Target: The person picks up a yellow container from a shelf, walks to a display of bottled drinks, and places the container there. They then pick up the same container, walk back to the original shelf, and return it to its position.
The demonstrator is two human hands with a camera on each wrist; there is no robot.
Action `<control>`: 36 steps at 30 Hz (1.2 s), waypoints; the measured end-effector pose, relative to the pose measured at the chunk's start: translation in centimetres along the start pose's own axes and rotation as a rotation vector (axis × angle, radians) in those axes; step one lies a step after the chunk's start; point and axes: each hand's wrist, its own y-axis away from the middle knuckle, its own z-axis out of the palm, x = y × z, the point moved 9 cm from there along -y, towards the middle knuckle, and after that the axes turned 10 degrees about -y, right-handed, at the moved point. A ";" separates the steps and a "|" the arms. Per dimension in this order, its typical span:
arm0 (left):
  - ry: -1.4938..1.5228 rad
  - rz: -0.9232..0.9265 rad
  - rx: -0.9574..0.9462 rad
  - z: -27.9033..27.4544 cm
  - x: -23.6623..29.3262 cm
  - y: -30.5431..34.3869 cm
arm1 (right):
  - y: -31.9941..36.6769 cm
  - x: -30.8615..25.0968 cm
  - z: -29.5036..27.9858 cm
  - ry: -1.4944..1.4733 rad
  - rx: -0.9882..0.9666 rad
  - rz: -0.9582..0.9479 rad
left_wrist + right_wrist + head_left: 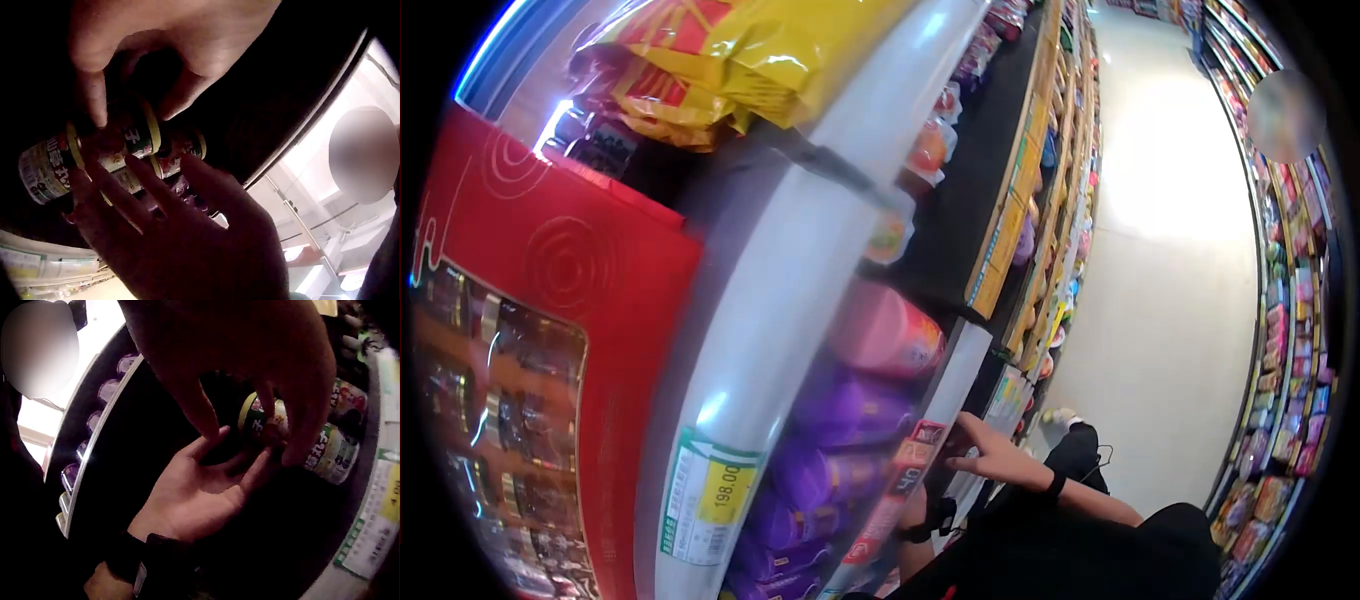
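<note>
Item: my left hand (195,495), fingers parted, a fingertip at the green-labelled, yellow-lidded cylindrical jar (132,136), nine o'clock, left-wrist view; nothing firmly gripped.
Item: my right hand (1005,462), fingers loosely spread over it, presumably steadying.
Item: matching jar (44,172) alongside, probably grouped by product.
Item: purple rounded containers (825,478), nine o'clock from my right hand, head view, rowed for display.

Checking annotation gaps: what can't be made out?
Label of jar: left wrist view, partly behind right hand.
Fingers of left hand: head view, behind shelf edge.
Print on purple containers: head view, blurred.
Rest of yellow bag: head view, cut by top edge.
Names on far-right goods: head view, too small.
</note>
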 end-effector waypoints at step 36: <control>-0.666 1.004 -1.797 72.4 28.3 17.8 | 20.2 -10.9 -60.7 0.452 0.872 0.185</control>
